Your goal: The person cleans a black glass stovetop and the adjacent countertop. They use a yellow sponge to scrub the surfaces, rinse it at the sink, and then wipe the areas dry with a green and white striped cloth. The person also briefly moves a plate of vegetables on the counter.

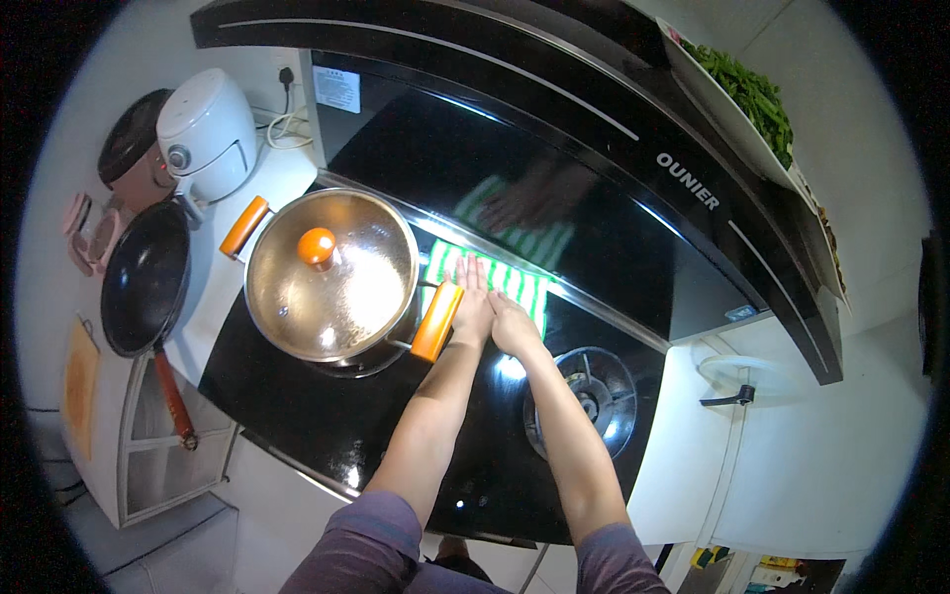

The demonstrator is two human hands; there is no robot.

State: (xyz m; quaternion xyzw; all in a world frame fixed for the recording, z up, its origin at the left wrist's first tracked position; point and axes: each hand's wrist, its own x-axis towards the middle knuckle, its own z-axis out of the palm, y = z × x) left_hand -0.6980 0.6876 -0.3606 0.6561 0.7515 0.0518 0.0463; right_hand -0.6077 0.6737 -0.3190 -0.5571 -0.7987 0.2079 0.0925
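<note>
A green and white striped cloth (528, 291) lies spread at the back of the black glass gas hob (475, 475), against the metal strip. My left hand (472, 304) rests flat on it, palm down, fingers pointing to the back. Beside it, touching it, is my right hand (513, 324), on the cloth's front part, with its fingers partly hidden from view. A large steel pot with a glass lid (349, 297) stands on the left burner; its orange handle (438, 321) is close to my left wrist. The right burner (590, 405) lies beside my right forearm.
At the left are a black wok (146, 278) with a wooden handle, a white air fryer (208, 134), and a dark-lidded cooker (137, 160). A black range hood (519, 82) curves overhead, with a tray of green leaves (742, 93) on top. A black handle (731, 397) juts out at right.
</note>
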